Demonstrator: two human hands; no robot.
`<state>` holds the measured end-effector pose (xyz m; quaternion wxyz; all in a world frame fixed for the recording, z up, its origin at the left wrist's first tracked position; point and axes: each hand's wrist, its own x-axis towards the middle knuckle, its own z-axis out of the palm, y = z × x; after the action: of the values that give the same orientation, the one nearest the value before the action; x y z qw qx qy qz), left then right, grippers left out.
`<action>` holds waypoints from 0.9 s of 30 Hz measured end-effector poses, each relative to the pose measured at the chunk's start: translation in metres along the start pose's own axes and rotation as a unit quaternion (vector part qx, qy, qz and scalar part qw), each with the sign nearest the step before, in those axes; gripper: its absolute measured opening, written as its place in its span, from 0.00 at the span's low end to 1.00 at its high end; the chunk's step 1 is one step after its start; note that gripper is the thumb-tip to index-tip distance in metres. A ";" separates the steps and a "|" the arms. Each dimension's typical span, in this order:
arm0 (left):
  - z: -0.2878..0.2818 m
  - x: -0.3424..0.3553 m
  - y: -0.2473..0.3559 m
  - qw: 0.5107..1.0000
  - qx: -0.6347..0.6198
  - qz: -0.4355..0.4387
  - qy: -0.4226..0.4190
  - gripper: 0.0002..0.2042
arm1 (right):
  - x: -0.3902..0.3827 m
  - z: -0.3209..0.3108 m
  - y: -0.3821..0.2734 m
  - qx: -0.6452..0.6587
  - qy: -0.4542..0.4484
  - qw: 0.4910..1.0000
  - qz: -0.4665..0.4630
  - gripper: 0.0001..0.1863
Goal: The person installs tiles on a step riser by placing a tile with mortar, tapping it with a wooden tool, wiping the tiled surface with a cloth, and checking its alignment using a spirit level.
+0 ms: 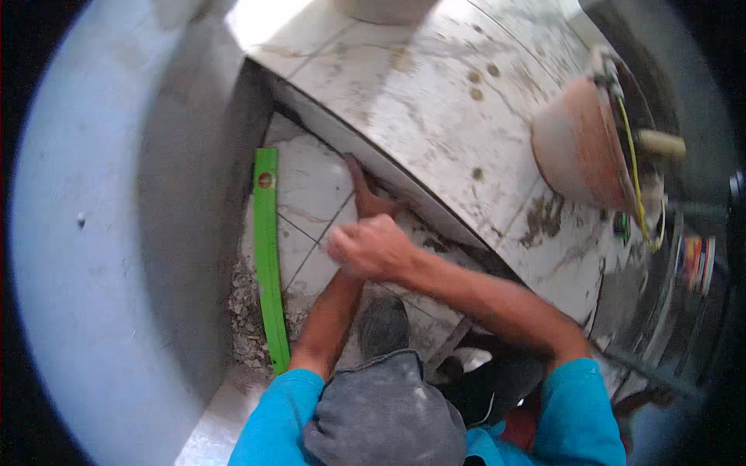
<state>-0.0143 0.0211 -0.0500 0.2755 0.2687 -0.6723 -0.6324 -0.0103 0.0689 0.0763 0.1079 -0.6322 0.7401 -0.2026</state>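
White floor tiles (315,169), grey-veined and smeared with dirt, lie at the bottom of a narrow recess; dark joints cross near the hands.

Left hand (374,203): down at the tiles' far edge, by the foot of the riser (381,165). Grip wide, fingers splayed, one pointing away along the riser, another out to the right. Seems to rest flat; exact contact hard to make out.

Right hand (370,247): crosses over the left wrist, seen above it. Grip narrow, fingers folded into a loose fist, slightly blurred. Cannot tell whether anything is inside.

Left of the hands, a bright green straightedge (267,248) with a round inset near its far end lies lengthwise beside the grey wall (186,194). Grey rubble (247,322) along its near half, between it and the wall.

Near side: a dark shoe (384,322) on the floor, dark grey cloth (385,412) below it in view, turquoise sleeves (276,412) on both arms.

Right and beyond: raised tiled slab (435,116), stained with round brown spots and dark smears. On it, a pinkish, plaster-streaked bucket (571,144), tilted, mouth toward the right; a pale cylindrical handle (660,144) and a yellow cord (633,171) at the mouth. Second bucket (386,6) cut off by the top edge. Far right, a container with a colourful label (696,264).
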 end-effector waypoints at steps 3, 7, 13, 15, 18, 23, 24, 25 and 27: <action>-0.004 -0.004 -0.005 0.999 -0.026 -0.002 -0.022 0.66 | 0.049 0.033 0.011 -0.025 -0.154 0.988 -0.009 0.17; -0.006 -0.003 -0.030 0.998 0.015 -0.014 -0.061 0.52 | 0.075 0.063 0.009 0.040 -0.184 0.980 -0.056 0.19; 0.005 -0.007 -0.065 0.978 0.187 0.002 -0.095 0.38 | 0.127 0.034 0.023 -0.132 -0.473 0.868 0.070 0.17; 0.004 -0.007 -0.064 0.980 0.169 -0.016 -0.103 0.39 | 0.141 0.018 0.034 -0.155 -0.361 0.919 0.028 0.15; -0.002 -0.001 -0.056 0.982 0.141 -0.033 -0.123 0.39 | 0.146 0.018 0.026 -0.116 -0.345 0.931 -0.015 0.13; -0.004 -0.001 -0.042 0.999 0.024 -0.013 -0.034 0.53 | 0.167 0.033 0.047 -0.207 -0.285 0.935 -0.024 0.11; -0.004 -0.003 -0.038 0.999 0.026 -0.016 -0.032 0.53 | 0.168 0.042 0.046 -0.142 -0.328 0.934 -0.021 0.11; -0.005 -0.001 -0.036 0.998 0.041 -0.009 -0.048 0.52 | 0.170 0.045 0.050 -0.153 -0.324 0.934 -0.008 0.11; -0.009 0.004 -0.030 0.990 0.058 -0.044 -0.117 0.51 | 0.169 0.052 0.049 -0.130 -0.318 0.939 0.018 0.13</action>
<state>-0.0102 0.0105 -0.0792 0.1512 0.2375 -0.7230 -0.6309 -0.0618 -0.0994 0.0244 0.2581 -0.6589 0.6981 0.1092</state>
